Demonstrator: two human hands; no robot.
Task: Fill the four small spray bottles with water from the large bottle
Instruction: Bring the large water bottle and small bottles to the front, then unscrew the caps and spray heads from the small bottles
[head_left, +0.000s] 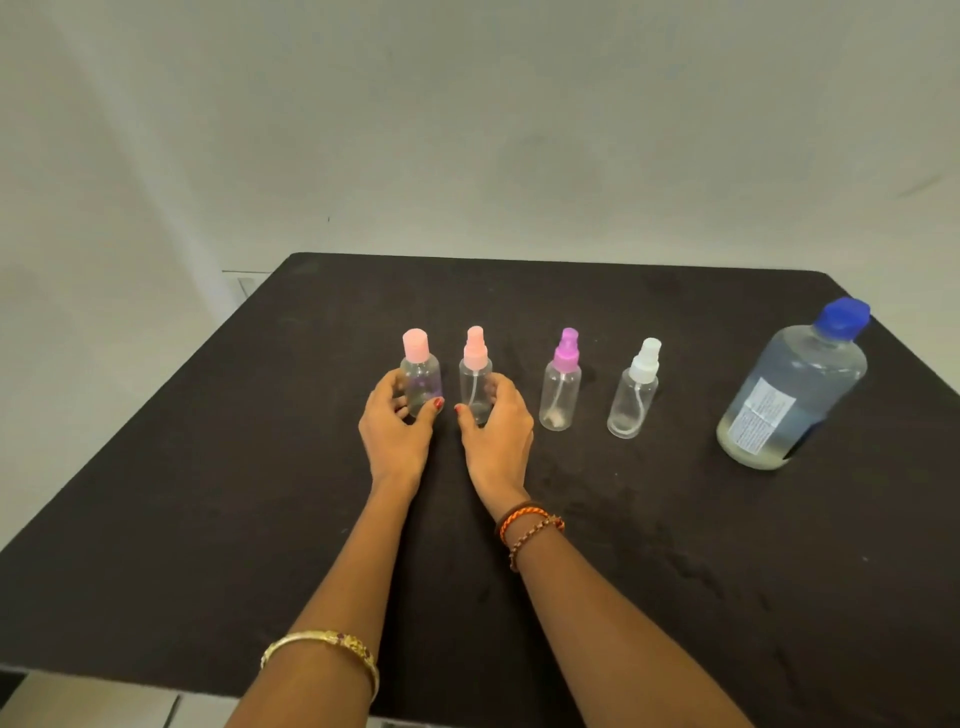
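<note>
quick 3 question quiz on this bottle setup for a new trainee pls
1. True or false: the large bottle has its blue cap on.
2. Which small bottles do the hands hold? A) the two leftmost B) the two rightmost C) the middle two
3. What colour is the top of the small bottle nearest the large bottle?

Key:
1. True.
2. A: the left hand grips the pink flat-capped bottle and the right hand grips the pink spray bottle.
3. White, on the white-topped bottle.
</note>
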